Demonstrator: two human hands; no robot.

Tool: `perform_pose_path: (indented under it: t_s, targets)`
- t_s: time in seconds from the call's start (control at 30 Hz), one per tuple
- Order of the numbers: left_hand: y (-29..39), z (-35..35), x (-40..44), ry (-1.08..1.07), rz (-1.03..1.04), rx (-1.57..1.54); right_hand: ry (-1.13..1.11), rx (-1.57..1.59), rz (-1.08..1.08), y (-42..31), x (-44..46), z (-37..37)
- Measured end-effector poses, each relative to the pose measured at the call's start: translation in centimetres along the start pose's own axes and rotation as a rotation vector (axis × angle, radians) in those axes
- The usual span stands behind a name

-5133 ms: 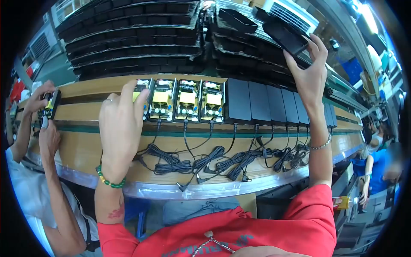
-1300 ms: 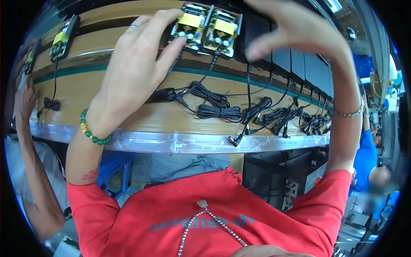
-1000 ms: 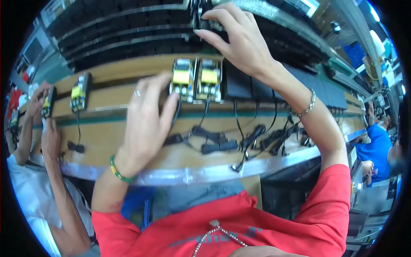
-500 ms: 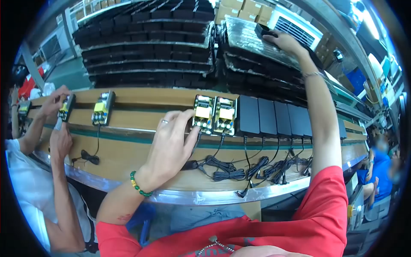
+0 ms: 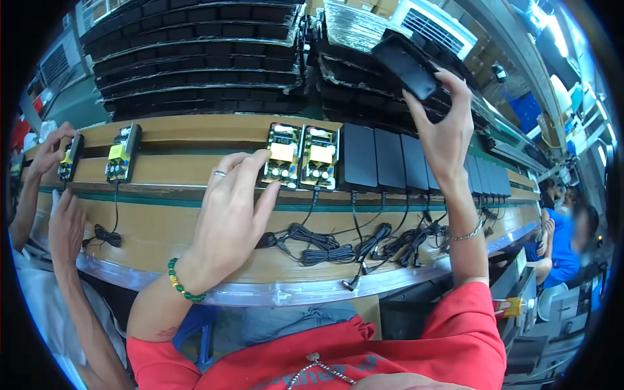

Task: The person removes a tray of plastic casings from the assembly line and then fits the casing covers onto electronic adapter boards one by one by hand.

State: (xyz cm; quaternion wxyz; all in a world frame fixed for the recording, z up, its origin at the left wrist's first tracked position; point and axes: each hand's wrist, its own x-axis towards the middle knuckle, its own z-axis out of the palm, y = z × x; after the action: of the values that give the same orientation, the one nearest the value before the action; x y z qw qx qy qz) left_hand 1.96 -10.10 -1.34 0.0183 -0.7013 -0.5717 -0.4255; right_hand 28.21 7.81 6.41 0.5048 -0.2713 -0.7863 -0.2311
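Observation:
My left hand (image 5: 231,218) rests its fingers and thumb on the left side of an open adapter (image 5: 281,153) with a yellow component. A second open adapter (image 5: 320,154) stands against its right side. Black closed adapters (image 5: 361,156) continue the row to the right, their cords hanging toward bundled cables (image 5: 322,250). Raised above that row, my right hand (image 5: 448,120) pinches the lower end of a black plastic cover (image 5: 406,64) between thumb and fingers. Farther left, another open adapter (image 5: 120,154) sits apart on the bench, its cord running down to a small bundle.
Stacked black trays (image 5: 195,62) stand behind the bench, with a plastic-wrapped stack (image 5: 354,29) beside them. At the left, a co-worker's hands (image 5: 65,224) are at another open adapter (image 5: 69,158). A person in blue (image 5: 562,247) is at the right. A clear-taped edge (image 5: 279,294) borders the bench.
My right hand has come back from the wrapped stack, lower and nearer, with a black cover in it. My left hand stays at the same open adapter. The view has shifted slightly.

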Motion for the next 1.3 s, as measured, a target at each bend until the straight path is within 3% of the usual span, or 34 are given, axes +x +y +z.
perform_pose_path:
  t_s: [0.03,0.13,0.23,0.33,0.4,0.5,0.53,0.6,0.67,0.73,0.9,1.13,1.3]
  targets:
    - [-0.2,0.1,-0.1,-0.006,-0.014,-0.002,-0.014,0.073,0.088,-0.6,-0.5,-0.5]
    - [0.0,0.1,0.0,-0.001,-0.006,0.002,0.035,0.144,0.011,-0.6,-1.0,-1.3]
    - [-0.2,0.3,0.0,0.039,0.011,-0.013,-0.031,0.513,0.143,-1.9,-0.3,-2.5]
    - [-0.1,0.0,0.2,0.014,0.007,-0.03,-0.347,0.725,0.332,-5.0,2.3,-4.1]
    - [-0.3,0.1,0.3,0.015,0.004,-0.046,-0.688,0.66,0.336,-5.4,3.8,-3.8]
    - [-0.8,0.4,0.3,0.037,-0.015,-0.048,-0.947,0.444,0.193,-7.9,3.1,-0.9]
    - [-0.8,0.3,0.2,0.036,-0.026,-0.044,-0.866,0.181,0.046,-8.2,1.9,0.4]
    - [-0.9,0.1,0.3,0.038,-0.024,-0.019,-0.589,-0.039,-0.138,-8.0,-0.8,3.6]
    - [-0.9,0.4,0.2,0.058,-0.028,-0.03,-0.545,0.039,-0.064,-7.2,-1.7,5.1]
    - [-0.8,0.3,0.1,0.051,-0.01,-0.048,-0.397,-0.037,-0.207,-7.0,-1.5,5.1]
    - [-1.1,0.7,-0.1,0.088,0.05,-0.022,-0.932,0.315,-0.063,-8.1,0.0,-0.2]
    - [-1.3,0.8,-0.3,0.117,0.076,-0.019,-0.933,0.279,-0.132,-6.7,1.4,1.8]
    - [-1.3,0.8,-0.3,0.127,0.109,0.007,-1.095,0.292,-0.107,-6.1,2.5,2.4]
